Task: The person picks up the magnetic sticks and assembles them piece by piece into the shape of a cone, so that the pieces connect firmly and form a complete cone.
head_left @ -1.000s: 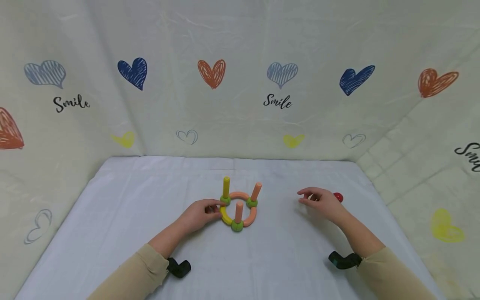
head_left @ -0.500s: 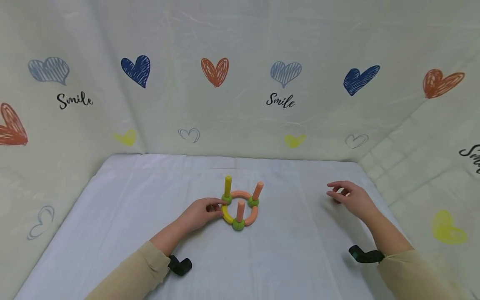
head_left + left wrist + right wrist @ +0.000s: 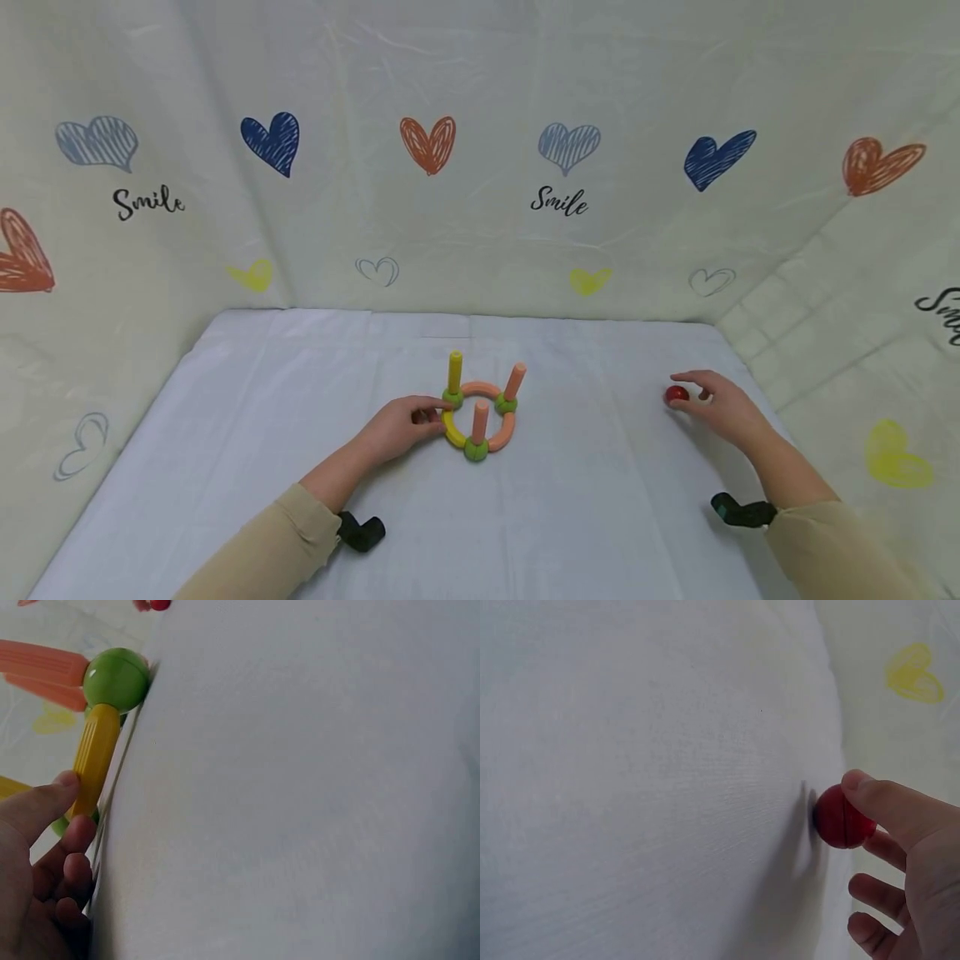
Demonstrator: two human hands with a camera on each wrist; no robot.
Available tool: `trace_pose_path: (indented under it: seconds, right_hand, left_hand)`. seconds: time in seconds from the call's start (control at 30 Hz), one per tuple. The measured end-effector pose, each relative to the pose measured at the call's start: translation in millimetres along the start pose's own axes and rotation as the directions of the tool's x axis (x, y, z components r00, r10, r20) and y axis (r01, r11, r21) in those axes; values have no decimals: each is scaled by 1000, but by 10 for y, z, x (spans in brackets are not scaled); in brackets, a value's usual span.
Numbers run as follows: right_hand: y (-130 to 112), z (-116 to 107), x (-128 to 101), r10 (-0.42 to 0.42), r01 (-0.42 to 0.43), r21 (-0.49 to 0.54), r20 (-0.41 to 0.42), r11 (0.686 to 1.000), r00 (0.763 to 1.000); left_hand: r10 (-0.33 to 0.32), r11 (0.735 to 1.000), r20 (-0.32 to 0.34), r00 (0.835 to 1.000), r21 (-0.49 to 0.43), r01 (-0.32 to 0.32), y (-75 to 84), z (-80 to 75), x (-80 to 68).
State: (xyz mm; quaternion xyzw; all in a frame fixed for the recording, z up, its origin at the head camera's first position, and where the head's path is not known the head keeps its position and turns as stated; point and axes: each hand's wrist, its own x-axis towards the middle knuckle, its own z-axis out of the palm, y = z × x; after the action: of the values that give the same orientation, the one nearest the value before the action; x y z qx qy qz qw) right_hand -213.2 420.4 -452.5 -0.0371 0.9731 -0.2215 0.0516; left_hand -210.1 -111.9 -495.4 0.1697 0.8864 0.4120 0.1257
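Note:
A toy ring (image 3: 480,417) of curved orange and yellow pieces joined by green balls lies mid-table, with three short pegs standing up from it. My left hand (image 3: 437,414) holds its left side. In the left wrist view the left hand (image 3: 71,802) pinches the yellow piece (image 3: 94,761) between thumb and forefinger, just below a green ball (image 3: 116,677). Far to the right, my right hand (image 3: 693,392) pinches a small red ball (image 3: 677,394) resting on the cloth. The right wrist view shows my thumb lying on the red ball (image 3: 842,817).
A white cloth (image 3: 315,433) covers the table. A cream backdrop (image 3: 480,167) printed with hearts closes in the back and both sides. The table's right edge (image 3: 757,392) runs close behind the right hand.
My right hand has moved right, away from the ring, and has taken hold of the red ball. The left hand has stayed on the ring.

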Motion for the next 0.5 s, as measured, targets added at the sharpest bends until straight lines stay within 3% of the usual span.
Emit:
trace_pose_path:
  seconds: [0.17,0.5]
  right_hand:
    - [52,42,19,39,-39,0,27,999,999]
    - [38,59,12,33,-32,-29,38,999,999]
  left_hand:
    - [1,1000,-4,1000,-4,-1,4,11,12]
    - [-2,1000,-10,1000,-7,2,-2,11,-1]
